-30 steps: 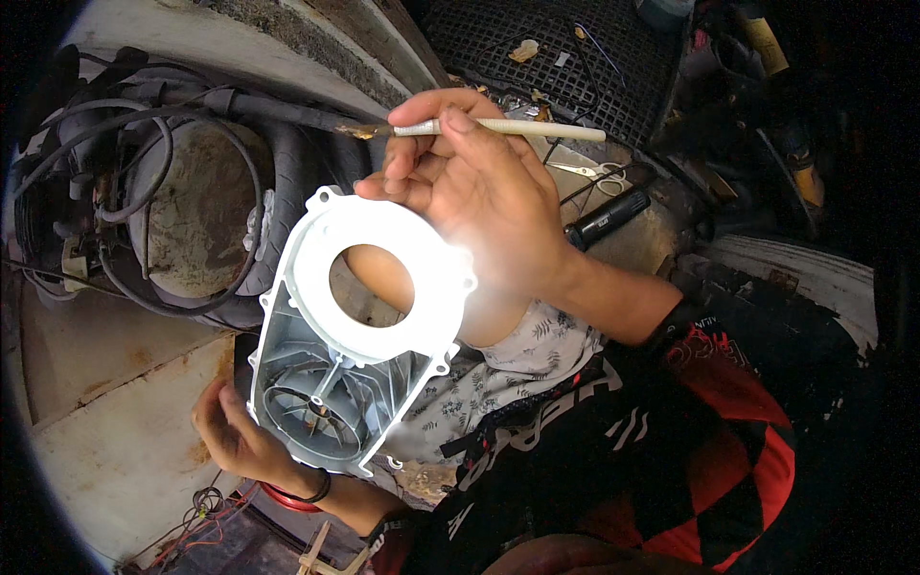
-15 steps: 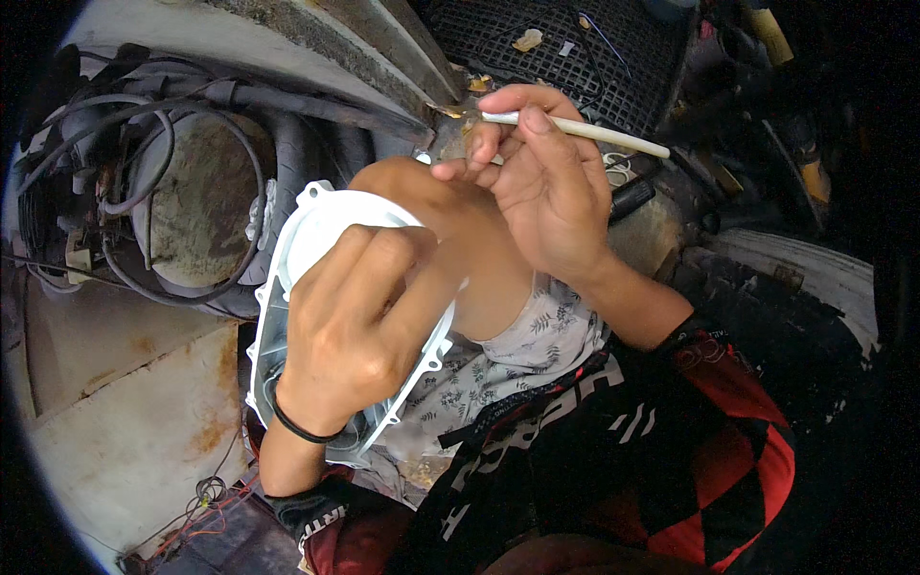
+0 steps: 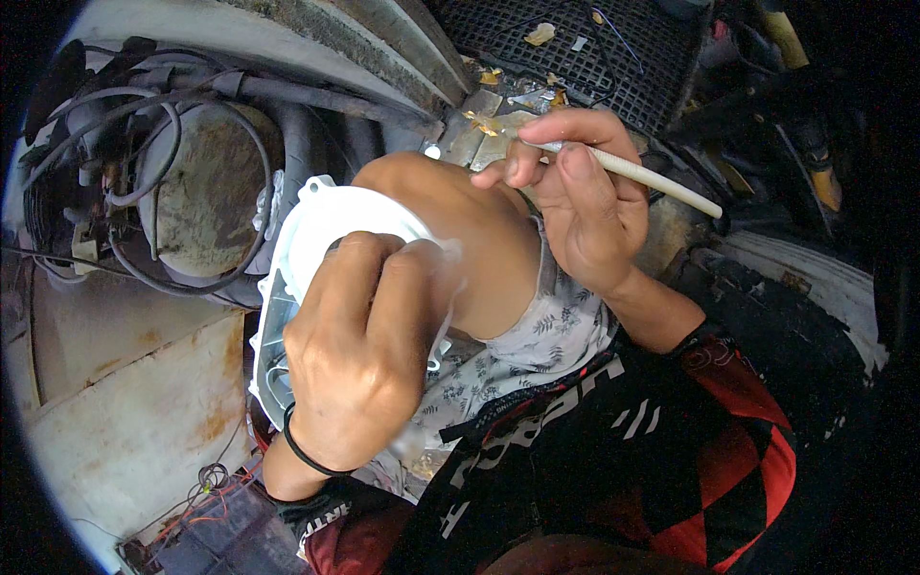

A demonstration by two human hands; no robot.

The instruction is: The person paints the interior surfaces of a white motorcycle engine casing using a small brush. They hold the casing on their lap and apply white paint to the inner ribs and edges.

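Mottled rounded tank (image 3: pixel 206 192) stands up and left of the left hand (image 3: pixel 355 355); pale casing (image 3: pixel 355 213) lies directly beneath that hand, fingers bent over its broad round end, cannot tell whether they grip the rim. White stick (image 3: pixel 661 182) is clamped between thumb and fingers of the right hand (image 3: pixel 589 206), one end jutting right past the thumb, the other pointing left; black wristband (image 3: pixel 309 450) sits just behind the left hand.
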